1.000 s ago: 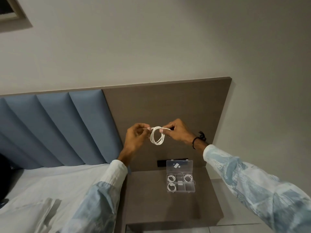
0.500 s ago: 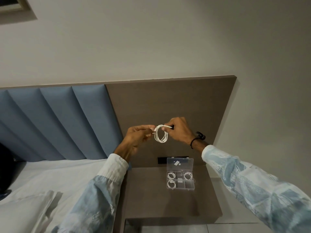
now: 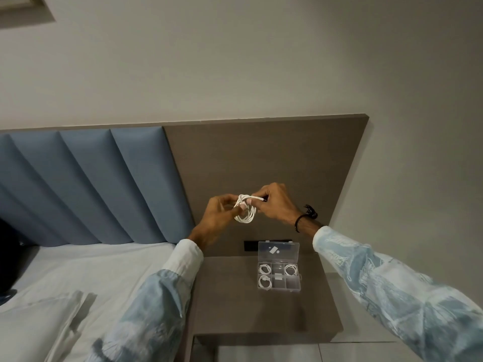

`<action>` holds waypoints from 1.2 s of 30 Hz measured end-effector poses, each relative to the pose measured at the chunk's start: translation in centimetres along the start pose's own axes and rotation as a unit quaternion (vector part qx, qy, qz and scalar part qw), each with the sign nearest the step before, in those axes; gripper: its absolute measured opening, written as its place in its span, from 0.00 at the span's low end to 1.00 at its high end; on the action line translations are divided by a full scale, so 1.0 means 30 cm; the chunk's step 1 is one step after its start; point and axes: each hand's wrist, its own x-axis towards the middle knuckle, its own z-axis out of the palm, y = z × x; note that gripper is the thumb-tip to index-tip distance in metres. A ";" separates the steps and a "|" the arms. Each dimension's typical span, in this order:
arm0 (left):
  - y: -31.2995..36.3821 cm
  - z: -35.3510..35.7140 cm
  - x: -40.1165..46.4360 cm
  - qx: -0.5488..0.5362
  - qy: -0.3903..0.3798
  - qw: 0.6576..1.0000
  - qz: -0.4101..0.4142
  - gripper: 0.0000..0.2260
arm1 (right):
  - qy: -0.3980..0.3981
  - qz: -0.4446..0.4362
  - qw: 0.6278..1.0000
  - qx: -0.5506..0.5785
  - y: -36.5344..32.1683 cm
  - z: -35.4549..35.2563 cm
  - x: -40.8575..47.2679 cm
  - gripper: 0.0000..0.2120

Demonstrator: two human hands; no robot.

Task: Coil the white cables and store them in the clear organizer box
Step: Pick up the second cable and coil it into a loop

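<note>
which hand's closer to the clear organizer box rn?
Right hand, up and slightly right of the clear organizer box. Left hand is up-left, farther. Both grip the white cable coil.

Both arms wear loose long sleeves in a pale blue-and-white mottled print; the left one ends in a plain white cuff. A black corded bracelet circles the right wrist.

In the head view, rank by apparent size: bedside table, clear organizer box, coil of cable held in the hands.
1. Bedside table
2. Organizer box
3. Held cable coil, though it is nearer the camera, so its true size is unsure.
</note>
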 end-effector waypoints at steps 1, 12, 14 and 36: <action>0.001 0.002 0.003 0.060 0.018 0.998 0.021 0.10 | -0.005 0.004 1.000 0.005 0.002 0.002 -0.001 0.06; 0.020 0.021 -0.014 0.121 -0.014 0.992 0.013 0.08 | -0.110 0.183 0.936 0.281 0.029 -0.006 0.004 0.08; 0.028 0.022 -0.017 0.081 -0.022 0.996 -0.015 0.09 | -0.127 0.211 0.899 0.363 0.024 -0.006 -0.009 0.08; 0.023 0.059 -0.026 0.293 0.052 0.944 0.143 0.09 | -0.110 0.234 0.852 0.456 -0.030 0.019 -0.007 0.17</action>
